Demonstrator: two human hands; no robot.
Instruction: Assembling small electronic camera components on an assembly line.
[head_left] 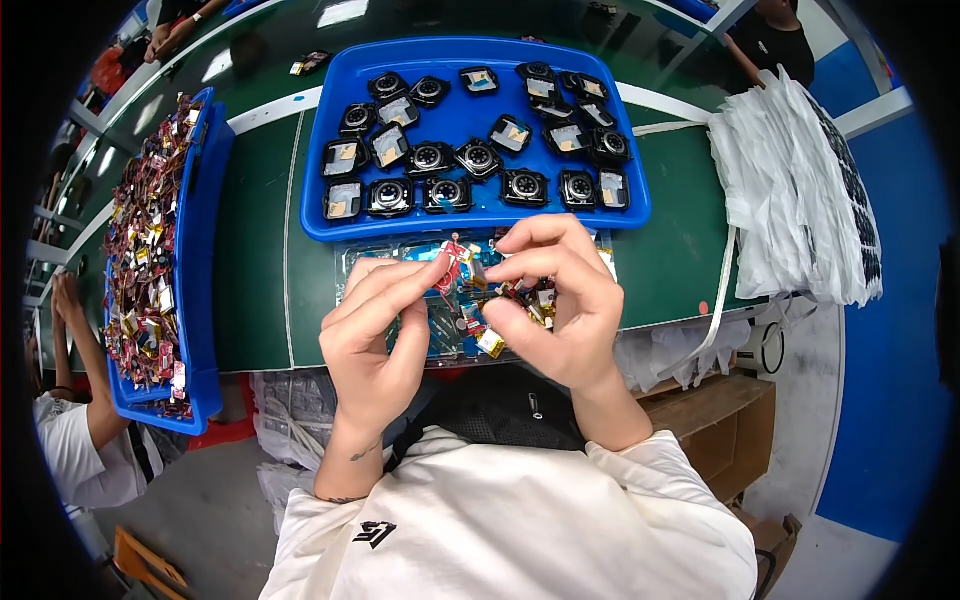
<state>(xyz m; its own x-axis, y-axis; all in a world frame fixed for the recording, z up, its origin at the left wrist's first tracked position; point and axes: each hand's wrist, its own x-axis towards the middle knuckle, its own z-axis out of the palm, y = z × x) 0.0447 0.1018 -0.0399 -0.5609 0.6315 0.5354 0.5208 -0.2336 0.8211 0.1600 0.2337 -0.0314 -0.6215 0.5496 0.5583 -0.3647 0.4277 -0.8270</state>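
My left hand [375,330] is closed at the fingertips on a small red circuit board [451,270], raised above the near edge of the bench. Just right of the board is a small silver-and-yellow battery [477,270]; whether wires join the two is too small to tell. My right hand [570,305] is curved, thumb and fingers apart, one fingertip beside the battery. Under both hands lies a clear plastic sheet [355,258] with loose boards and another small battery [490,343] on it. My hands hide part of this pile.
Beyond my hands a blue tray [480,222] holds several black watch cases [523,187]. A second blue tray [200,270], heaped with red boards and batteries, stands left. White plastic sheeting [780,190] is stacked at the right. A cardboard box [720,430] sits below. Other people work nearby.
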